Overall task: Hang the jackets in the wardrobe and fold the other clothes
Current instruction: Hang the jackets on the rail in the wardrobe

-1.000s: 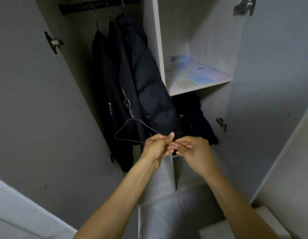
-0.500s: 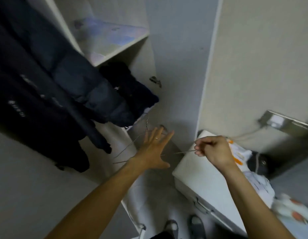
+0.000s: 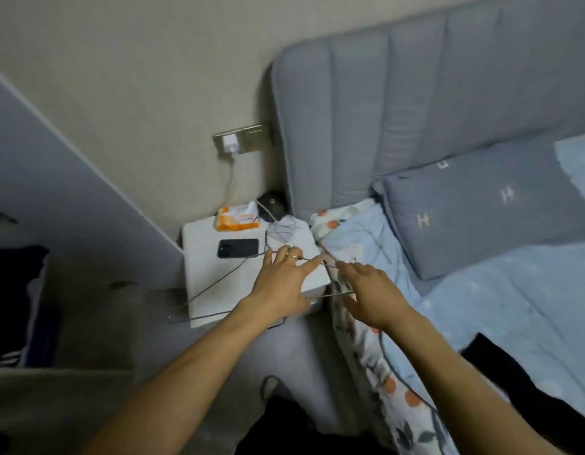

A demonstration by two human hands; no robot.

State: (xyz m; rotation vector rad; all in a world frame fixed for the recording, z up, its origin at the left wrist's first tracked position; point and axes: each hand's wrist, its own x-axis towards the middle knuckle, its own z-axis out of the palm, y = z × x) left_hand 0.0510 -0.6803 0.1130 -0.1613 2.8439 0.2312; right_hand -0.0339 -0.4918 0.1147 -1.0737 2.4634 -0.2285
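I hold a thin wire hanger [image 3: 219, 284] level above a white nightstand [image 3: 205, 257], its hook [image 3: 270, 232] pointing away from me. My right hand [image 3: 373, 297] pinches the hanger's right end between fingers and thumb. Spread, straight fingers of my left hand [image 3: 284, 280] lie over the upper wire near the hook. A black garment [image 3: 530, 389] lies on the bed at lower right. Dark clothes [image 3: 12, 290] show in the wardrobe at the left edge.
On the nightstand lie a black phone [image 3: 238, 247] and an orange tissue pack [image 3: 237, 218]. An open wardrobe door [image 3: 71, 178] stands at left. The bed has a grey headboard [image 3: 415, 93], a pillow [image 3: 481, 208] and a light blue quilt [image 3: 514, 307]. A charger sits in the wall socket [image 3: 238, 139].
I have turned from the wardrobe toward the bed and nightstand, carrying the hanger. My left hand, off the hanger half a second ago, now lies on its upper wire.
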